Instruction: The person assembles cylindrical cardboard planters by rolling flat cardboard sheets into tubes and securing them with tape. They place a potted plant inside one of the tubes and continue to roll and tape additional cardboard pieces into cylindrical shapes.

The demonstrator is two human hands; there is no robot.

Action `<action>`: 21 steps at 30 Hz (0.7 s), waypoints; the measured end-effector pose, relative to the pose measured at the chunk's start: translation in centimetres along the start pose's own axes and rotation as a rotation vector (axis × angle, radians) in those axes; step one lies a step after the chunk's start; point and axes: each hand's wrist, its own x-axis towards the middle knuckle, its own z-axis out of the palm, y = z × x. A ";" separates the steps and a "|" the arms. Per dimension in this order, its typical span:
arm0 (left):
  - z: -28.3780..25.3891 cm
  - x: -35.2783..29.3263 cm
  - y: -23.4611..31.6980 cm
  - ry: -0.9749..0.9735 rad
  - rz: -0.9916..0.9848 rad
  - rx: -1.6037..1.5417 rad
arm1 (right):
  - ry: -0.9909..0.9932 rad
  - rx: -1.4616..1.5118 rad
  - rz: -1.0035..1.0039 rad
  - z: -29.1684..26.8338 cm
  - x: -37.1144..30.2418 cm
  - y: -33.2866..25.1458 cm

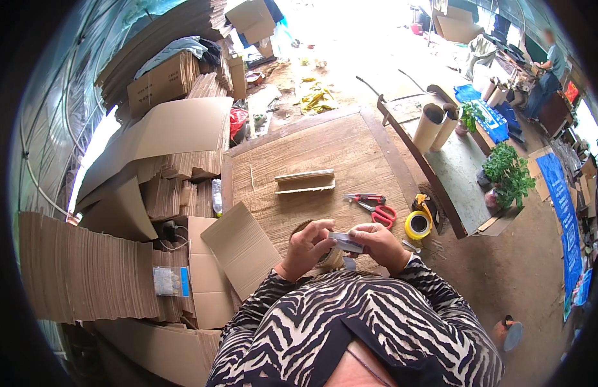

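Both hands, left and right, pinch a pale strip above the table; keep it taut; scissors near.

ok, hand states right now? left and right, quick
Left hand: closed on one end of the small flat grey-white strip.
Right hand: closed on the other end of the same strip, above the brown tape roll.
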 end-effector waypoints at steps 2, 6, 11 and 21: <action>-0.4 -0.3 0.6 -0.037 0.051 0.055 | -0.041 0.110 0.037 0.2 -0.7 0.4; -1.0 -0.2 1.7 -0.120 0.288 0.177 | -0.051 0.187 0.118 1.2 -1.5 0.5; -1.0 -0.5 0.7 -0.082 0.443 0.167 | 0.073 -0.062 -0.059 1.8 -1.2 1.3; 0.0 -1.4 0.7 0.044 0.103 -0.167 | 0.432 -0.959 -0.814 4.7 -1.2 0.6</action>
